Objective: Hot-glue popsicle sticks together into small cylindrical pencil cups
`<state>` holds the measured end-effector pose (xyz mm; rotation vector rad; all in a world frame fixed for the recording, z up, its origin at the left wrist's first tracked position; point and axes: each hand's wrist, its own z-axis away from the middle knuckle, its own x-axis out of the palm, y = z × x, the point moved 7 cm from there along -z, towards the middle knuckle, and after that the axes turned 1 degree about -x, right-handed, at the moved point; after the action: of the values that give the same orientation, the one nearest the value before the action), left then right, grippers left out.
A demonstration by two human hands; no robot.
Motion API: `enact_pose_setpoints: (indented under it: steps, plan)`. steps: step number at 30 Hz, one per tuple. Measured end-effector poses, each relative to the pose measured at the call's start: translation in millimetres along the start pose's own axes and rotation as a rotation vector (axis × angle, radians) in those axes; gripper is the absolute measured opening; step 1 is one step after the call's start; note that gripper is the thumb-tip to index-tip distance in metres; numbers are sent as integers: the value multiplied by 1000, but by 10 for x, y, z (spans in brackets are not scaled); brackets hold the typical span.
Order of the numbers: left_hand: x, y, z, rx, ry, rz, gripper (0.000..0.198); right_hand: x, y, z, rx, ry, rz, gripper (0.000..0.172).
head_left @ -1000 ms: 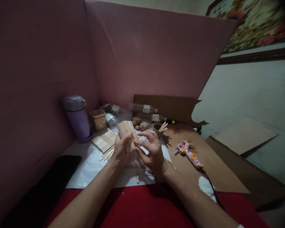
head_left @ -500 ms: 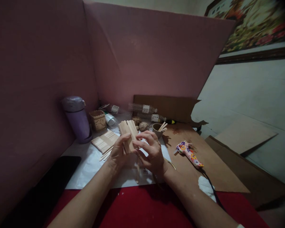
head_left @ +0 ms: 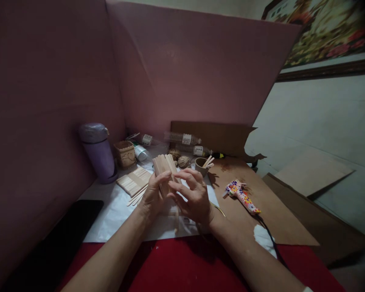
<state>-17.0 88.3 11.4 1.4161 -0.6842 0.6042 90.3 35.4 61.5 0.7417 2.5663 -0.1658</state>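
Both of my hands hold one panel of glued wooden craft sticks (head_left: 163, 165) upright above the white sheet (head_left: 115, 215). My left hand (head_left: 153, 195) grips its lower left side, thumb on the front. My right hand (head_left: 191, 196) closes its fingers on the right edge and front of the panel. A second panel of sticks (head_left: 133, 181) lies flat on the sheet to the left, with loose sticks (head_left: 137, 197) beside it.
A purple tumbler (head_left: 97, 151) and a small woven basket (head_left: 125, 154) stand at the back left. Plastic bottles (head_left: 182, 139), twine balls (head_left: 184, 161) and a cup of sticks (head_left: 202, 165) sit behind. A patterned glue gun (head_left: 241, 196) lies on brown cardboard at the right. A black phone (head_left: 63, 239) lies at the left.
The stick panel has sunk slightly lower between my hands. My right fingers have shifted left over its front, and my left thumb has moved on it.
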Motion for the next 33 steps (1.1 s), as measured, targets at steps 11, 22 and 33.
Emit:
enact_pose_setpoints:
  steps: [11, 22, 33]
  plan:
    - [-20, -23, -92, 41, -60, 41, 35, -15, -82, 11, -77, 37, 106, 27]
    - [-35, -19, -104, 63, -73, 14, 40, 20, -92, 32, -72, 40, 159, 21]
    - [-30, 13, -80, 88, -25, -24, 37, 22, -91, 27, -60, 9, 193, 20]
